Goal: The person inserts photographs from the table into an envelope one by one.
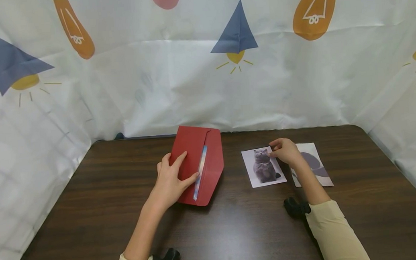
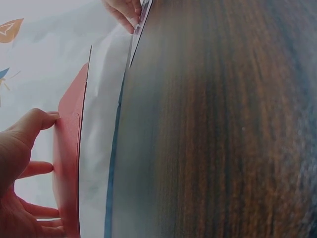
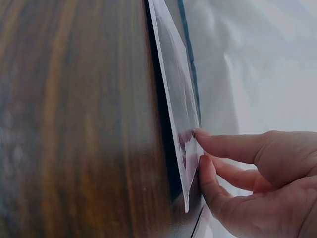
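From where I stand, the left hand [image 1: 170,185] grips the red envelope [image 1: 188,139], thumb and fingers spread across its face; it looks raised off the dark table [image 1: 91,218], its top corner reaching past the far edge. A picture [image 1: 197,189] shows in the envelope's opening, right by the thumb. If that hold loosened or the envelope tipped toward its flap, I'd expect the picture to slide out, and a harder squeeze might crease the paper. Over to the right, the right hand [image 1: 285,150] pinches the cat photo [image 1: 264,170] by its right edge, and a dark gap shows beneath it. With only fingertips on one side, the photo could swing, bend or slip free. Damp fingers might smudge it too. The right forearm crosses above another card [image 1: 317,164], so a low sweep of the wrist band [image 1: 296,207] or sleeve [image 1: 338,233] could drag that card along.
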The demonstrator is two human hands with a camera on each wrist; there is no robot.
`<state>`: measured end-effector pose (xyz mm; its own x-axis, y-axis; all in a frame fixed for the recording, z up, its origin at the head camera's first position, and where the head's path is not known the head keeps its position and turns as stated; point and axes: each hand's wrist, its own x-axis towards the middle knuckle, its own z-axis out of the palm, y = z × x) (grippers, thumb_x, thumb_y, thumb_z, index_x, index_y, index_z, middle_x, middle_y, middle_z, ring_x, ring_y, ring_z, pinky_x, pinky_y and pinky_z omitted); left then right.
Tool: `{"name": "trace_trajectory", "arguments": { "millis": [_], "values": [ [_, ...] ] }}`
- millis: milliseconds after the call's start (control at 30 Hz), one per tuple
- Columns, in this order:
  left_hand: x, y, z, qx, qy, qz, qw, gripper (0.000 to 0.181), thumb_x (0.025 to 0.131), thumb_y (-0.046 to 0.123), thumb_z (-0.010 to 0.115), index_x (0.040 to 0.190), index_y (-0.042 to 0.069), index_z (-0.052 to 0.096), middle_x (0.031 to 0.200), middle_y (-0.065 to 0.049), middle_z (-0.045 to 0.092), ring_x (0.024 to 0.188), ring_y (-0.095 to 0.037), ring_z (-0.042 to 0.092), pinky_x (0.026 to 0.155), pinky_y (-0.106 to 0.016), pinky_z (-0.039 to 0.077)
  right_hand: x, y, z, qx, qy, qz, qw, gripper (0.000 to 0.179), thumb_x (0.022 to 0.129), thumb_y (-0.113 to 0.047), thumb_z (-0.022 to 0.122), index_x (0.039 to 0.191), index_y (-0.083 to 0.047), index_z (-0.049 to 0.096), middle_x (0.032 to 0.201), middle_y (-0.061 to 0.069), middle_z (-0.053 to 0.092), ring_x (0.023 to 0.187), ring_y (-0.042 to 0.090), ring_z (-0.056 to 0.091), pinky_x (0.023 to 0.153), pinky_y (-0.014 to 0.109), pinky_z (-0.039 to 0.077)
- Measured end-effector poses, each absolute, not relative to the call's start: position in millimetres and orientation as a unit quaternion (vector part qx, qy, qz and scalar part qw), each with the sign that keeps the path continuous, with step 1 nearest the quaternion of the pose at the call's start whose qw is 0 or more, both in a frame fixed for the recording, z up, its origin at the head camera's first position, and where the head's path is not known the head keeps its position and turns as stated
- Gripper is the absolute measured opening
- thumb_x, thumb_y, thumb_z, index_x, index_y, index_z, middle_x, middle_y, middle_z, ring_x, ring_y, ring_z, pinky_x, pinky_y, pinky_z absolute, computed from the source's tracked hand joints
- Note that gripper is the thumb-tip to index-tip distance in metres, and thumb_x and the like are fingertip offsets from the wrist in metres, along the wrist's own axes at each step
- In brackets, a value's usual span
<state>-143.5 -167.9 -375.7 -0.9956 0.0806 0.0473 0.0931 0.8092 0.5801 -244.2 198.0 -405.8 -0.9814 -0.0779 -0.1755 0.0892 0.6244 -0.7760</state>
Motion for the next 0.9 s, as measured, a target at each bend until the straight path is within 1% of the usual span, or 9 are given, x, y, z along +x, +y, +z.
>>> {"name": "trace_trajectory", "arguments": {
  "millis": [67,200,467,533,633,733,900],
  "values": [
    [-143.8,-167.6,-375.8,-0.046,-0.951,-0.306,0.010,0.079,0.094,0.032,0.078,0.160,0.006,0.043,0.162,-0.031,0.025,0.141,-0.048,0.029,0.094,-0.059,0.059,-244.1,198.4,-405.7,0.006,0.895,-0.435,0.098,0.048,0.095,-0.005,0.075,0.136,0.013,0.058,0.119,0.026,0.057,0.110,0.039,0.054,0.096,0.053,0.050],
    [-143.7,-166.2,-375.1,-0.045,-0.950,-0.308,0.005,0.079,0.094,0.032,0.079,0.160,0.007,0.043,0.162,-0.031,0.025,0.142,-0.048,0.029,0.094,-0.059,0.059,-244.6,199.5,-406.4,0.008,0.895,-0.435,0.095,0.047,0.094,-0.004,0.076,0.134,0.013,0.059,0.119,0.025,0.057,0.109,0.039,0.054,0.094,0.050,0.050],
    [-143.5,-162.3,-377.8,-0.049,-0.948,-0.315,-0.001,0.079,0.094,0.033,0.079,0.159,0.007,0.044,0.163,-0.030,0.025,0.141,-0.048,0.031,0.092,-0.057,0.060,-245.6,199.1,-408.5,0.000,0.891,-0.446,0.084,0.041,0.092,0.001,0.075,0.126,0.013,0.056,0.110,0.021,0.057,0.102,0.033,0.055,0.082,0.036,0.048],
    [-143.5,-162.0,-379.2,-0.049,-0.948,-0.315,-0.003,0.079,0.094,0.033,0.079,0.159,0.007,0.044,0.163,-0.030,0.024,0.141,-0.048,0.031,0.093,-0.057,0.060,-245.7,198.5,-408.7,-0.003,0.890,-0.448,0.084,0.040,0.092,0.002,0.075,0.124,0.013,0.055,0.110,0.021,0.057,0.102,0.033,0.055,0.081,0.035,0.048],
    [-143.4,-161.4,-380.4,-0.049,-0.948,-0.314,-0.004,0.079,0.094,0.033,0.079,0.160,0.008,0.044,0.163,-0.030,0.024,0.142,-0.048,0.030,0.094,-0.058,0.059,-245.4,197.4,-408.6,-0.002,0.889,-0.450,0.084,0.038,0.093,0.002,0.074,0.123,0.012,0.054,0.111,0.022,0.057,0.103,0.035,0.055,0.084,0.038,0.049],
    [-143.4,-161.2,-380.5,-0.047,-0.949,-0.313,-0.001,0.079,0.094,0.033,0.079,0.160,0.008,0.044,0.163,-0.029,0.024,0.142,-0.047,0.029,0.095,-0.058,0.059,-244.8,196.5,-408.3,0.001,0.888,-0.453,0.078,0.036,0.093,0.002,0.074,0.121,0.011,0.054,0.108,0.020,0.057,0.102,0.035,0.055,0.083,0.038,0.049],
    [-143.4,-160.6,-379.3,-0.047,-0.948,-0.315,0.004,0.079,0.093,0.032,0.079,0.160,0.008,0.044,0.163,-0.029,0.024,0.142,-0.047,0.029,0.095,-0.058,0.059,-243.3,196.7,-407.9,-0.005,0.889,-0.455,0.059,0.032,0.096,0.002,0.071,0.123,0.012,0.058,0.101,0.015,0.061,0.093,0.027,0.057,0.075,0.029,0.048]
  ]
}}
